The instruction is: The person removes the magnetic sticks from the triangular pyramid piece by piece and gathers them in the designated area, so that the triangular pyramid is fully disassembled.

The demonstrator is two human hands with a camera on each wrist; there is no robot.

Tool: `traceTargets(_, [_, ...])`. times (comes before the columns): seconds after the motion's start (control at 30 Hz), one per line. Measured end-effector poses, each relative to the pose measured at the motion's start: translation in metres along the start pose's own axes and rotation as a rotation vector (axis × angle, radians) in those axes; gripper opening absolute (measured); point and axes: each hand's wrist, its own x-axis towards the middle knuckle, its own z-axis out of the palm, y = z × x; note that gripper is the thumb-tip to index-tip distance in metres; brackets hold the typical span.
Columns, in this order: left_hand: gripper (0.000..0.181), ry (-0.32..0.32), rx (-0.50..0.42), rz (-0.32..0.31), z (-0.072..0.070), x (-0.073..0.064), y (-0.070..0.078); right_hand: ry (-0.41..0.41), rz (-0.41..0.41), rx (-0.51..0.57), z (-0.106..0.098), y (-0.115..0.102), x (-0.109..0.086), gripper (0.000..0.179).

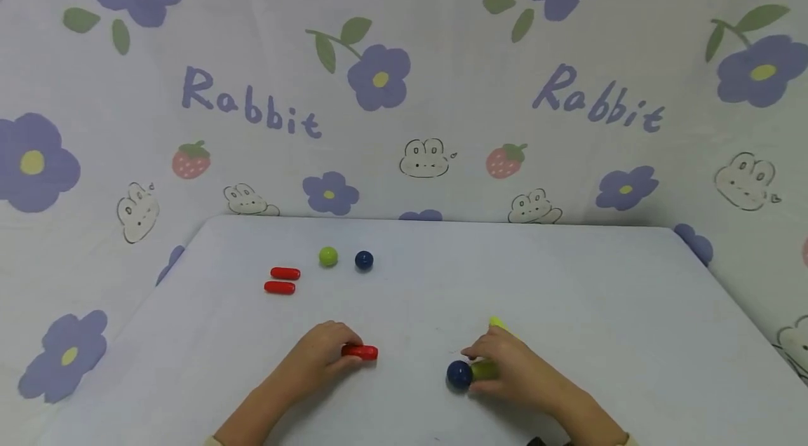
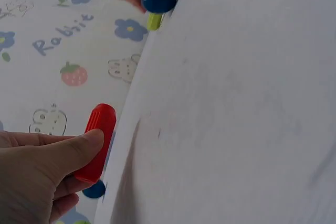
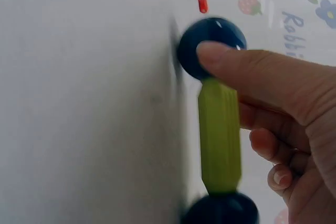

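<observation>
My left hand (image 1: 320, 355) pinches a short red rod (image 1: 366, 353) between thumb and fingers, low over the white table. The same red rod (image 2: 101, 142) stands upright in the left wrist view, its ribbed side showing. My right hand (image 1: 514, 365) holds a joined piece by one end. That piece has a glossy dark blue ball (image 3: 210, 30) under my thumb, a yellow-green rod (image 3: 219, 135) and a second dark blue ball (image 3: 223, 211) at the other end. Just past the right hand, the tip of something bright yellow-green (image 1: 497, 322) shows; the hand hides the rest.
Two red rods (image 1: 280, 287) lie side by side at the back left of the white table (image 1: 568, 271). To their right sit a green ball (image 1: 328, 257) and a dark blue ball (image 1: 364, 260), apart from each other. A flower-and-rabbit patterned cloth (image 1: 429, 109) hangs behind the table.
</observation>
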Motion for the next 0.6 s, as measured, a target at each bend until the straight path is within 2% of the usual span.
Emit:
traceTargets(0.17, [0.021, 0.102, 0.001, -0.114, -0.007, -0.007, -0.03, 0.042, -0.003, -0.026, -0.008, 0.004, -0.003, 0.026])
traceTargets(0.23, [0.02, 0.131, 0.014, -0.138, -0.01, -0.008, -0.042, 0.042, 0.0, -0.013, -0.009, 0.006, -0.004, 0.022])
traceTargets(0.4, [0.02, 0.178, 0.047, -0.166, -0.02, -0.01, -0.069, 0.028, 0.025, 0.024, -0.01, 0.009, -0.005, 0.018])
traceTargets(0.6, [0.022, 0.187, 0.122, -0.19, -0.031, -0.011, -0.095, 0.016, 0.038, 0.052, -0.008, 0.009, -0.006, 0.017])
